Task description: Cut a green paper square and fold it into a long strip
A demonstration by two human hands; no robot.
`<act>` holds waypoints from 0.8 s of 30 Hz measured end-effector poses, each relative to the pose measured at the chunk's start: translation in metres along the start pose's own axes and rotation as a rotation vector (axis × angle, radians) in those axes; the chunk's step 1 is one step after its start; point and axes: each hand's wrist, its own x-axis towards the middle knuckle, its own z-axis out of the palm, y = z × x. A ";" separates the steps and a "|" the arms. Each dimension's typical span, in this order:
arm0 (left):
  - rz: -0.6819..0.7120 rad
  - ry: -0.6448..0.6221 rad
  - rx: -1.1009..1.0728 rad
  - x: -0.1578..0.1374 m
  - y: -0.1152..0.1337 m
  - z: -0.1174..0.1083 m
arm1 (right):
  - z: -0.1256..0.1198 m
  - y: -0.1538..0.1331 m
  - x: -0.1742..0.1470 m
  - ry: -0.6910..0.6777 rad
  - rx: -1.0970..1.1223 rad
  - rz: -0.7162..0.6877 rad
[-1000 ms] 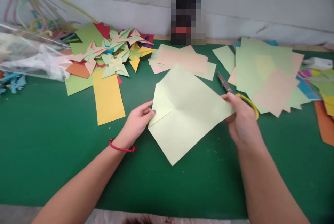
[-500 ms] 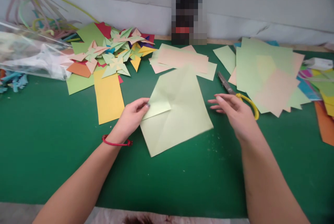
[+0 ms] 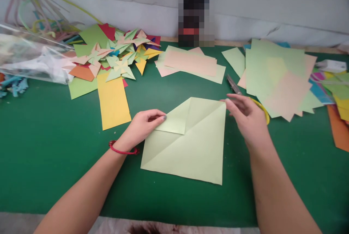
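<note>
A pale green square sheet of paper (image 3: pixel 201 150) is held low over the green table, one corner folded in to about its middle and a diagonal crease running across it. My left hand (image 3: pixel 144 126) pinches the folded edge at the upper left between thumb and fingers. At the upper right corner, my right hand (image 3: pixel 244 112) grips the paper between thumb and fingertips. Scissors with yellow handles (image 3: pixel 233 84) lie partly hidden behind my right hand. A red cord bracelet (image 3: pixel 124 150) is round my left wrist.
Folded paper shapes (image 3: pixel 121 64) are heaped at the back left beside a clear plastic bag (image 3: pixel 32 57). A yellow paper rectangle (image 3: pixel 113 103) lies left of the sheet. Pink and green strips (image 3: pixel 191 63) lie behind it; stacked pale sheets (image 3: pixel 275 77) are at right.
The green sheet has turned clockwise and come nearer to me. My right hand, empty before, has taken its upper right corner; my left hand has shifted slightly right, still holding the fold.
</note>
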 end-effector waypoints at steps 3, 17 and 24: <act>0.041 -0.030 0.035 -0.001 -0.001 0.002 | 0.003 -0.004 -0.005 0.124 -0.215 -0.254; 0.312 -0.078 0.219 -0.002 -0.001 0.018 | 0.022 -0.013 -0.026 -0.350 -0.389 -0.610; 0.317 -0.081 0.251 -0.003 -0.003 0.016 | 0.023 -0.011 -0.023 -0.344 -0.364 -0.578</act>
